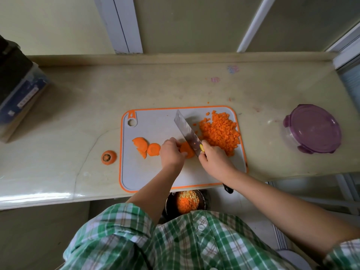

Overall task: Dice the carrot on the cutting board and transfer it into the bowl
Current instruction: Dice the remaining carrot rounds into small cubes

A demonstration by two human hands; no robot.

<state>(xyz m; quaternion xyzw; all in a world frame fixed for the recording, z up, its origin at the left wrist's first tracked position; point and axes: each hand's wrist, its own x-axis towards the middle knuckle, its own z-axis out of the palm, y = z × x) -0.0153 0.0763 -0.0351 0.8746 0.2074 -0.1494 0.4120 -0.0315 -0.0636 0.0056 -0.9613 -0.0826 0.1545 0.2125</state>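
A grey cutting board with an orange rim lies on the counter. My left hand holds down a stack of carrot slices near the board's middle. My right hand grips a cleaver, its blade resting against the right side of that stack. A heap of diced carrot covers the board's far right corner. Two loose groups of carrot slices lie to the left of my left hand. A dark bowl holding diced carrot and pale bits sits below the counter edge, partly hidden by my shirt.
A cut-off carrot top lies on the counter left of the board. A round container with a purple lid stands at the right. A dark box sits at the far left. The counter's front edge runs just below the board.
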